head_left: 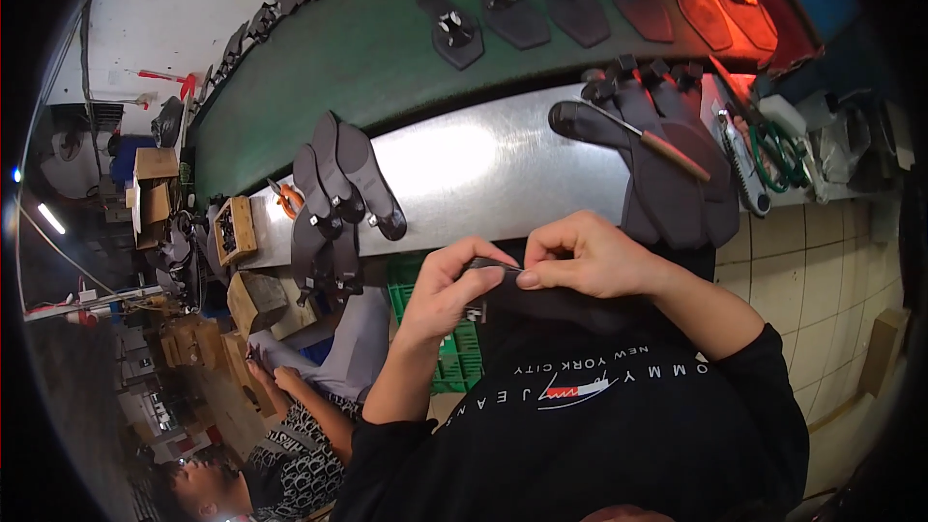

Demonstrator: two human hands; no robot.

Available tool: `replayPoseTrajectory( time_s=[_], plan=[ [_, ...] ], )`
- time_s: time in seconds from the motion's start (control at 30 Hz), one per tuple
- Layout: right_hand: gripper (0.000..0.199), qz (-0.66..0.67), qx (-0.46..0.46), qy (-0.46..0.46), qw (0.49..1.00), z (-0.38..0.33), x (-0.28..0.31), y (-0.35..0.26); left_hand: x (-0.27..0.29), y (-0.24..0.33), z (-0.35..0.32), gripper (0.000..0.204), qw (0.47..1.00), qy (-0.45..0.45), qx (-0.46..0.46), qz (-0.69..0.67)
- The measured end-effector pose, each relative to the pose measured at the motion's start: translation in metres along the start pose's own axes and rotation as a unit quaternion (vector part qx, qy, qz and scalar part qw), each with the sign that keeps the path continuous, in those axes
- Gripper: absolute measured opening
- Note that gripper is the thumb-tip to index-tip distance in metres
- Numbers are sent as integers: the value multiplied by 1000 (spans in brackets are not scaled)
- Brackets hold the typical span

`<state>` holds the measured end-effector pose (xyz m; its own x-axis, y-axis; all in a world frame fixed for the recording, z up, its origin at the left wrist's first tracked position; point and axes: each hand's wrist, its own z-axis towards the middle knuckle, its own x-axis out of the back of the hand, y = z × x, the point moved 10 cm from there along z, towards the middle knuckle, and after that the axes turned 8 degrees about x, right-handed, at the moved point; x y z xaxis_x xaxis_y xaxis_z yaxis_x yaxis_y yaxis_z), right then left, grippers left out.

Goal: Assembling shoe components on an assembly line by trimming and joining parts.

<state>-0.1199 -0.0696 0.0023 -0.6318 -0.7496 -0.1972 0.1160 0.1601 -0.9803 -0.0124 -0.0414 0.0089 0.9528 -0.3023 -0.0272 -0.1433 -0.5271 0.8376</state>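
Both your hands are up in front of your black shirt, close together, just off the near edge of the metal surface. Between them is a dark sandal piece, held in the air before your chest, its lower part hard to make out against the dark cloth. Your left hand has its grip closed on the piece, thumb and forefinger pinching the edge at its left end, and a small shiny fitting shows just below that thumb. Your right hand also has its grip closed on it, thumb and fingertips pinching the same edge right beside the left thumb.

Ahead of you to the right, a pile of dark sandals lies on the surface, with a wooden-handled tool resting across it; a cutter and green-handled scissors lie just beside. To your left, another group of sandals overlaps the near edge, near an orange-handled tool and a wooden box. Beyond the metal, a row of sandals stands on the green belt, the rightmost ones in red light
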Motion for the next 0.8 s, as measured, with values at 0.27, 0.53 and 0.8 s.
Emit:
replayPoseTrajectory(
  time_s=[0.27, 0.53, 0.8],
  plan=[
    [9, -477, 216, 397, 754, -33, 125, -73, 92, -41, -12, 27, 904, 146, -107, -387],
    [11, -590, 179, 392, 683, -57, 137, -57, 36, -94, 52, 19, 719, 26, 38, -693],
    [63, 19, -26, 98, 995, -15, 1, 26, -8, -74, 60, 22, 733, 59, 76, -673]
  ],
)
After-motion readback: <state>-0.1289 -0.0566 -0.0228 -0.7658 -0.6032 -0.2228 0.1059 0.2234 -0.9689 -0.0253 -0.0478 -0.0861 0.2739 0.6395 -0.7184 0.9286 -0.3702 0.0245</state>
